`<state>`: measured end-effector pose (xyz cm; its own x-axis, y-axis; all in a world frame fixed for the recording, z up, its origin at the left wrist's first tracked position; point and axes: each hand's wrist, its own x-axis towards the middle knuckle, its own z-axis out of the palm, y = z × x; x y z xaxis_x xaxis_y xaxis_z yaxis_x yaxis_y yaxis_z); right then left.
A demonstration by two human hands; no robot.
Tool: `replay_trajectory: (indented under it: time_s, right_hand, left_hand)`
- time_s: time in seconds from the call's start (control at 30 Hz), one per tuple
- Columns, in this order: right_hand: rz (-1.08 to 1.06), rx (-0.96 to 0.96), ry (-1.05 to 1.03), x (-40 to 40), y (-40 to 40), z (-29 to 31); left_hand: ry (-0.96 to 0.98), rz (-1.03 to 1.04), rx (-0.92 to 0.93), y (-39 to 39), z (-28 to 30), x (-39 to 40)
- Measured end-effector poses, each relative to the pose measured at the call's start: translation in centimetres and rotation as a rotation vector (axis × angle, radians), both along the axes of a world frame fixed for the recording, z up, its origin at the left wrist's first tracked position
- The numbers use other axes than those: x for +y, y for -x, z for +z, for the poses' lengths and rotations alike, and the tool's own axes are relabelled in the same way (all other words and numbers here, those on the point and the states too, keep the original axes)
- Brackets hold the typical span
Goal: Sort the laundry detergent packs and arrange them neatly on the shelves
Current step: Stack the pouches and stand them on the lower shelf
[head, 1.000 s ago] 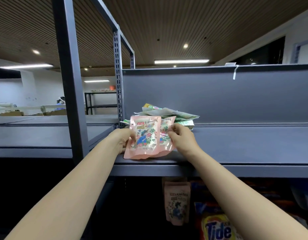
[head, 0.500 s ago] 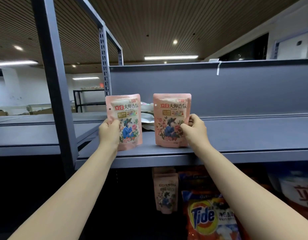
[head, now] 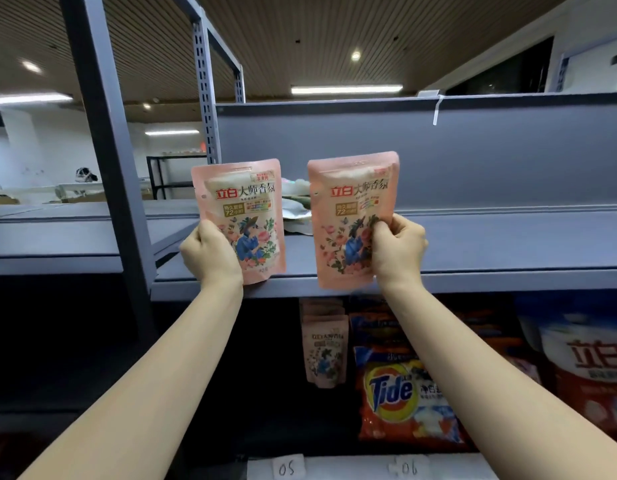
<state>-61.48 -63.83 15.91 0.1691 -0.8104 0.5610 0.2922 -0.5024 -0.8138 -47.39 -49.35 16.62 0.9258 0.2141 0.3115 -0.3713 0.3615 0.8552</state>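
2 pink pouches (head: 239, 216) (head: 350, 216), gripped upright by left hand (head: 210, 252) and right hand (head: 398, 251), front a grey shelf (head: 490, 251).

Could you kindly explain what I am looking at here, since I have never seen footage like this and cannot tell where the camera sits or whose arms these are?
There is no machine here. A person wears a wide-angle camera on the head, so you look forward and down along their own bare arms. The left hand grips one pink detergent pouch; the right hand pinches a second, matching pouch. Both are held upright at the front edge of a grey metal shelf. Behind them on that shelf lies a loose pile of other packs. On the darker level below stand more pink pouches and a Tide bag.
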Motion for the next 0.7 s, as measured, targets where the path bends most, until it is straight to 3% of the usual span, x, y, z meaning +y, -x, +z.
replay_trajectory:
  time_s: [0.23, 0.47, 0.7]
  right_hand:
    - [-0.043, -0.031, 0.021, 0.2, 2.2, -3.6]
    - [-0.074, 0.327, 0.001, -0.4, 3.1, -11.5]
    - [0.038, 0.588, -0.335, -1.2, 2.0, -17.3]
  left_hand:
    - [0.057, 0.009, -0.119, 2.1, -2.4, 1.4]
    - [-0.12, -0.075, 0.0, 3.5, -9.9, 1.8]
    - [-0.285, -0.199, 0.243, 3.1, -17.1, 1.9]
